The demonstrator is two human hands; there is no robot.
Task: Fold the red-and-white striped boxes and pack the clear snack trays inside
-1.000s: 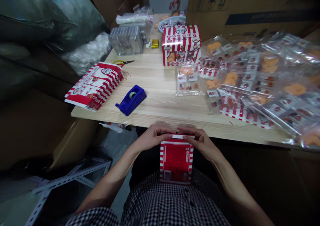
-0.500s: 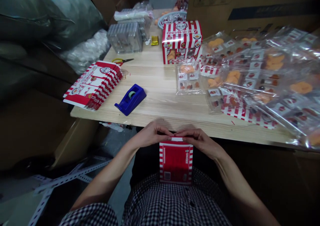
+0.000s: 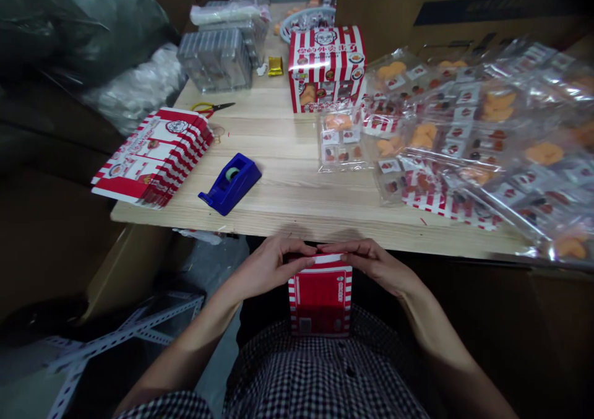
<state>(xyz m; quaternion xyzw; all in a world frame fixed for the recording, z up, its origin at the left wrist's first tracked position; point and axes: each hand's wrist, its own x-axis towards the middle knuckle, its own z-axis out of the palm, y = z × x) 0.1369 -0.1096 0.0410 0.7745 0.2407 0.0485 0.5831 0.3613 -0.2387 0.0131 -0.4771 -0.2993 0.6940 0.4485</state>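
Observation:
A red and white striped carton [image 3: 320,298] stands upright against my checked shirt, below the table's front edge. My left hand [image 3: 269,264] grips its top left corner with fingers curled over the upper flap. My right hand [image 3: 371,263] holds the top right in the same way, and the fingertips of both hands almost meet above the flap.
On the wooden table [image 3: 297,190] lie a stack of flat striped cartons [image 3: 153,156], a blue tape dispenser [image 3: 231,182], scissors [image 3: 211,106], an assembled striped box [image 3: 326,66], clear plastic cases [image 3: 218,66] and several clear bags of small toy pieces [image 3: 464,134]. Large cardboard boxes [image 3: 440,4] stand behind.
My hands have stayed on the carton's top, pressing the flap lower. The view shifted a little, and the other person's hand at the far end has left the picture.

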